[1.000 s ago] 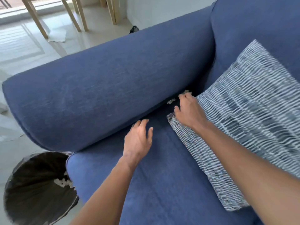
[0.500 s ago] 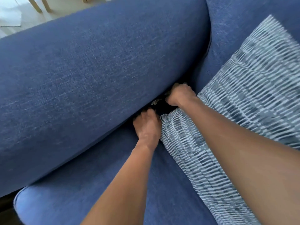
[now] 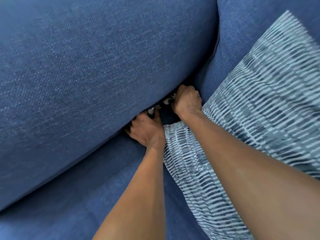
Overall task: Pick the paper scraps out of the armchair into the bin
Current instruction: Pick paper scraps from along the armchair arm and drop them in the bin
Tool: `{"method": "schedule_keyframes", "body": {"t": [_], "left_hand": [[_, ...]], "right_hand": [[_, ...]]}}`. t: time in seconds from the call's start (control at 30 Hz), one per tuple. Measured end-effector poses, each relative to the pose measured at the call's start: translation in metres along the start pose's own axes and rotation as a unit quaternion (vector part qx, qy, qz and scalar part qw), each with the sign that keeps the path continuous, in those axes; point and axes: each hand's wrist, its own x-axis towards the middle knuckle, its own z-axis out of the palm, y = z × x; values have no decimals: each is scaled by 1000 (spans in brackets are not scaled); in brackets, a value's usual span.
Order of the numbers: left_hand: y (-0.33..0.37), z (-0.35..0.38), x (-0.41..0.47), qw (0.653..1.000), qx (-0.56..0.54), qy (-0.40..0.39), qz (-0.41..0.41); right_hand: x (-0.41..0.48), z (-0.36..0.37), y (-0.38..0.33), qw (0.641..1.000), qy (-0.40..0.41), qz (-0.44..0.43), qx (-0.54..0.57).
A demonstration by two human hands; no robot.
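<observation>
The paper scraps (image 3: 168, 100) are seen wedged in the dark crevice along the left edge of the armchair seat (image 3: 83, 196), under the bulge of the armrest (image 3: 86, 75) and close to the seat's back left corner. Both hands are down in that gap. The right hand (image 3: 187, 101) is curled into a fist with pale crumpled bits showing at its fingers, so scraps are judged to be gripped there. The left hand (image 3: 147, 131) is pressed in just beside it, nearer the front edge, with its fingertips buried under the armrest. Whether anything is held by it cannot be told, though another pale bit is seen just past its knuckles.

The scraps are expected to be very light, soft and easily torn. Small bits could be pushed deeper or let slip between the fingers. They are best pinched by their exposed crumpled edges and gathered into the palm.

A striped cushion (image 3: 259, 110) is propped on the right side of the seat. Its corner touches the left wrist and lies under the right forearm, so the gap is crowded. The crevice is overhung and shaded by the armrest, and anything deeper is hidden. The bin is not in view, so loose bits could be dropped on the carry out.
</observation>
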Motion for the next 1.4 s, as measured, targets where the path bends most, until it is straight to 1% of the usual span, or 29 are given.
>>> {"method": "schedule_keyframes", "body": {"t": [0.1,0.17,0.27,0.33,0.4,0.47,0.57,0.67,0.73,0.8,0.87,1.03,1.13,1.2,1.33,1.4], "left_hand": [[6,0,2,999,-17,-2,-35],[8,-3,1,998,-44,-6,-38],[5,-13,-1,996,-78,-37,-35],[0,-20,-1,991,-114,-53,-33],[-8,-25,-2,986,-153,-64,-23],[-18,-31,-4,981,-179,-76,-6],[-33,-48,-7,975,-204,-82,25],[-47,-73,-12,975,-189,-89,69],[-59,-94,-15,976,-173,-84,101],[-74,-116,-19,978,-147,-77,128],[-94,-137,-23,979,-117,-76,147],[-157,-185,-37,982,-61,-81,157],[-193,-212,-47,985,-54,-75,147],[-215,-230,-52,985,-55,-66,148],[-257,-265,-51,982,-46,-55,172],[-282,-281,-43,985,-36,-45,160]], "right_hand": [[1,2,2,999,10,11,28],[-1,0,3,998,12,27,60],[-1,-1,2,992,-1,63,111],[-8,-4,0,989,3,75,125],[-15,-10,-1,988,2,67,138],[-24,-17,-2,990,18,50,134],[-32,-27,-7,987,-5,40,153],[-47,-33,-17,988,-27,-1,150],[-62,-36,-22,985,-23,2,168],[-80,-35,-25,987,-30,-13,155],[-100,-33,-27,985,-39,-22,169],[-165,-27,-37,977,-44,-38,206],[-209,-24,-47,970,-54,-55,232],[-236,-19,-55,964,-71,-52,251],[-283,-7,-80,935,-98,-24,339],[-306,-2,-98,917,-120,-16,381]]}}
